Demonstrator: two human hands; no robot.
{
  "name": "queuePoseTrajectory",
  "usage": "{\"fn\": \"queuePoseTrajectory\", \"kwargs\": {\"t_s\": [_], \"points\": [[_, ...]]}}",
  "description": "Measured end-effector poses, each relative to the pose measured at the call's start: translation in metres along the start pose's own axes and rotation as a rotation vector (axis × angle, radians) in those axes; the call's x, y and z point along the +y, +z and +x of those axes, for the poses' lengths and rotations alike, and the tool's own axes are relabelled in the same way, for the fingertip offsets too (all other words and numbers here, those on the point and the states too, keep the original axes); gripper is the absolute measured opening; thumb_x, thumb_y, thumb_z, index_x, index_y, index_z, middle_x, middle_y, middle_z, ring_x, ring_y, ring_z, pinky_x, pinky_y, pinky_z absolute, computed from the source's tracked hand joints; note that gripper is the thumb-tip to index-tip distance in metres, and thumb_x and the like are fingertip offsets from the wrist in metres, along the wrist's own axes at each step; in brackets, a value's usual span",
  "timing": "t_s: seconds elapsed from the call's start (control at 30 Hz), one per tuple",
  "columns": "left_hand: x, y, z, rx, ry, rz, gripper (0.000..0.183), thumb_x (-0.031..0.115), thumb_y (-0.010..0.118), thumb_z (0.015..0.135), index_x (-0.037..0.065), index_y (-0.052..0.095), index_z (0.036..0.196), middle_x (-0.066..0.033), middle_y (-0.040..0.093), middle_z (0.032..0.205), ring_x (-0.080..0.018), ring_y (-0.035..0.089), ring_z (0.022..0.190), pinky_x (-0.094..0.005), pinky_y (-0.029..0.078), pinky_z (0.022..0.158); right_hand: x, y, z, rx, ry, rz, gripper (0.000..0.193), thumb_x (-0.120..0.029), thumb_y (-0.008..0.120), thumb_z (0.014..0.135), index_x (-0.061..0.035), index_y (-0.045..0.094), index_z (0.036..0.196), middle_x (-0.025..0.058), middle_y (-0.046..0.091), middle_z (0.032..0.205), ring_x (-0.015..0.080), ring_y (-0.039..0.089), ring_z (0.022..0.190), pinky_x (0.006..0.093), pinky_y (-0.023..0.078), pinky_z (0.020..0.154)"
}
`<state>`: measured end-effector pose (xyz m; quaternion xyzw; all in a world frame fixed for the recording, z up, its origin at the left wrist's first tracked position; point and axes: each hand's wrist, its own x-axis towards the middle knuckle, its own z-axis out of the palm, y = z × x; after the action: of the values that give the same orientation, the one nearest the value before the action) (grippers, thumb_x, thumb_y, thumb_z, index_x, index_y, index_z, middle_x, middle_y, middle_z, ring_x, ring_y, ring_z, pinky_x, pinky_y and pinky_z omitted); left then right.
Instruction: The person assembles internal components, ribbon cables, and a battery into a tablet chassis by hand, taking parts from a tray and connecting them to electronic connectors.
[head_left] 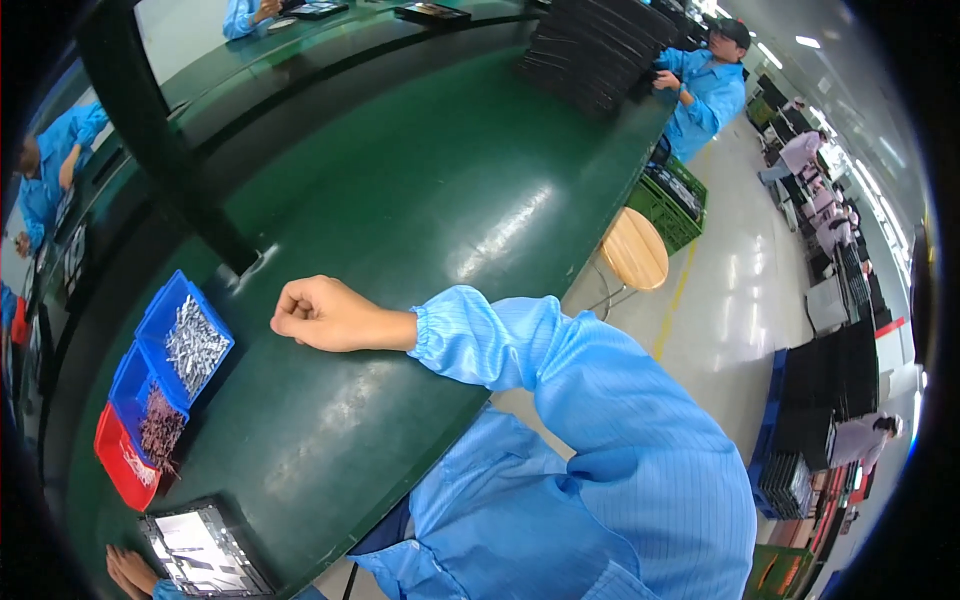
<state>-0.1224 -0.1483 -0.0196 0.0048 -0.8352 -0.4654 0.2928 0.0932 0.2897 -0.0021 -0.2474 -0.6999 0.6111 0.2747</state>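
Note:
My right hand (325, 313) is above the green tabletop (400, 215), its fingers curled closed. Whatever they may hold is hidden. Nearest to it stands a blue bin (153, 318) full of small silvery metal pieces. A second blue bin (127, 385) holds thin reddish-brown pieces, and a red bin (112, 455) beside it has small white pieces. At the lower left, my left hand (130, 572) rests by the edge of a flat black-framed panel (205, 548) with a bright white face, its fingers stretched out. The picture's edge cuts off the left forearm.
A dark post (165, 140) rises from the table beyond the bins. Black stacked trays (597, 50) stand at the far end, near a co-worker (705, 90) in blue. A wooden round stool (635, 249) and a green crate (668, 205) sit beside the table's right edge.

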Motion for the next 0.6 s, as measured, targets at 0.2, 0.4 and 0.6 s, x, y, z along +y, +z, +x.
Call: {"fn": "queuePoseTrajectory", "kwargs": {"t_s": [0.2, 0.4, 0.6], "points": [[0.066, 0.01, -0.041, -0.087, -0.015, -0.437, 0.049, 0.029, 0.075, 0.09, -0.007, 0.06, 0.12, -0.0174, 0.068, 0.102, -0.0233, 0.062, 0.089, -0.0329, 0.052, 0.079, 0.009, 0.005, -0.002, -0.057, -0.048, 0.009, 0.018, -0.017, 0.065, 0.095, -0.0001, 0.062, 0.091, 0.0015, 0.064, 0.078, 0.0074, 0.059, 0.068, 0.025, 0.048, 0.06], [0.084, 0.037, -0.098, -0.647, -0.121, -0.582, 0.028, 0.026, 0.052, 0.103, 0.001, 0.066, 0.103, 0.0027, 0.046, 0.065, -0.007, 0.04, 0.056, -0.0248, 0.031, 0.049, 0.0, 0.001, -0.007, -0.01, -0.015, 0.063, 0.02, -0.02, 0.066, 0.094, -0.0013, 0.063, 0.088, 0.0, 0.063, 0.072, 0.0055, 0.057, 0.064, 0.0237, 0.045, 0.058], [0.146, 0.053, -0.142, -0.968, -0.053, -0.628, 0.021, 0.017, 0.05, 0.104, 0.005, 0.064, 0.113, 0.0074, 0.044, 0.072, -0.0022, 0.038, 0.061, -0.0189, 0.03, 0.052, -0.03, -0.017, -0.005, 0.037, 0.074, 0.122, 0.019, -0.021, 0.065, 0.095, -0.0024, 0.064, 0.091, 0.0001, 0.063, 0.073, 0.005, 0.057, 0.067, 0.0221, 0.042, 0.058]]}}
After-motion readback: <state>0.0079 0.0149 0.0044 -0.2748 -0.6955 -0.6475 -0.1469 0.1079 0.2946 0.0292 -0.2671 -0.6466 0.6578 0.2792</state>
